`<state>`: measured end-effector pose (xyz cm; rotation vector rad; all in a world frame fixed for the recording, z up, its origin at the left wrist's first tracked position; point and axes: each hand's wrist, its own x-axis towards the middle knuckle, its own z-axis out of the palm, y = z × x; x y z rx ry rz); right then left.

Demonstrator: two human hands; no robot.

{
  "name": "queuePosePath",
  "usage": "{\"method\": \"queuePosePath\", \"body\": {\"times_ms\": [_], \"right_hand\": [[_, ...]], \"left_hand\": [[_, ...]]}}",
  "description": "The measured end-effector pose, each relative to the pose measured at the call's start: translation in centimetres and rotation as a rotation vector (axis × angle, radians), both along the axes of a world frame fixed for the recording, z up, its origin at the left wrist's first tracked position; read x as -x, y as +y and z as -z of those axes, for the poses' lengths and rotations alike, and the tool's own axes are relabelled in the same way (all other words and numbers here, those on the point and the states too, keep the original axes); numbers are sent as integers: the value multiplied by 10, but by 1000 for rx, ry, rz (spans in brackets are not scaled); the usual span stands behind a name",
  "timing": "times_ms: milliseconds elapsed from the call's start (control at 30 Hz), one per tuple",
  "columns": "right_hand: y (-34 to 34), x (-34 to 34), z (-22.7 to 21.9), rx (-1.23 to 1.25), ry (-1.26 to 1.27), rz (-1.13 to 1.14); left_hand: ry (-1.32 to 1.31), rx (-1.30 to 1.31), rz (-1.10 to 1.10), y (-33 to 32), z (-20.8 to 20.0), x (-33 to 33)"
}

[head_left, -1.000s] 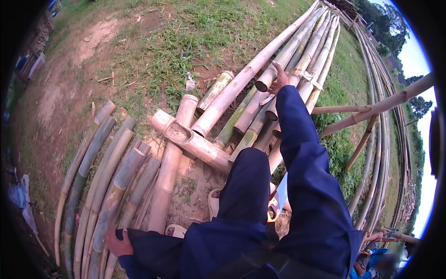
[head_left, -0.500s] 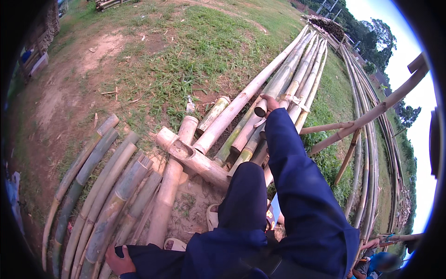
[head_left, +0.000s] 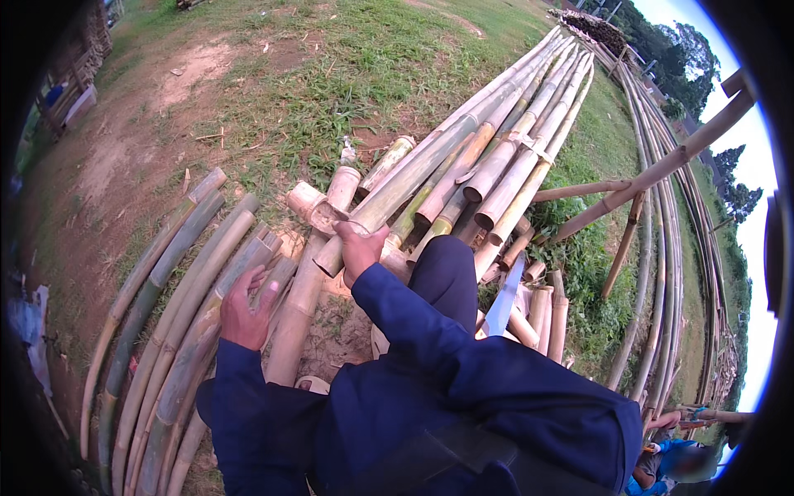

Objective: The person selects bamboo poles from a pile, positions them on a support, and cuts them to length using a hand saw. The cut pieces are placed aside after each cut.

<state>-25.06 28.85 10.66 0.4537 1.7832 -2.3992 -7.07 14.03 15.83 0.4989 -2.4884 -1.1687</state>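
My right hand (head_left: pixel 361 250) is wrapped round a long bamboo pole (head_left: pixel 385 198) close to its cut end. That end pokes out to the left of my fist, over a notched bamboo piece (head_left: pixel 311 201) lying crosswise. Beneath them runs a thick bamboo log (head_left: pixel 291 337) toward my feet. To the left, my left hand (head_left: pixel 246 312) is raised with fingers spread, holding nothing, above several cut bamboo lengths (head_left: pixel 165 331). More long poles (head_left: pixel 529 165) lie side by side beyond my right hand.
A flat bluish blade (head_left: pixel 501 304) stands right of my knee, beside short bamboo offcuts (head_left: pixel 542 314). Slanting bamboo posts (head_left: pixel 653 188) rise at the right, with long poles (head_left: pixel 649 273) behind. Another person (head_left: pixel 674 463) is at the lower right.
My right hand has come down-left, and a pole from the bundle now lies with its end over the notched piece. My left hand has lifted off my leg, fingers spread.
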Motion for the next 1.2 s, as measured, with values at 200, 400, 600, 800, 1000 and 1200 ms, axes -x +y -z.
{"method": "queuePosePath", "body": {"times_ms": [200,400,600,800,1000,1200], "right_hand": [[-30,-25,-37,54,-66,-137],[-18,-17,14,166,48,-230],[-11,-28,31,327,32,-672],[24,-20,60,239,0,-921],[22,-9,79,171,82,-1009],[12,3,103,27,264,-1017]], "left_hand": [[-223,224,136,35,-59,111],[-364,391,334,76,-99,209],[-341,734,261,123,-48,298],[-397,672,146,159,-16,352],[-404,651,38,126,26,370],[-535,587,161,83,67,388]]}}
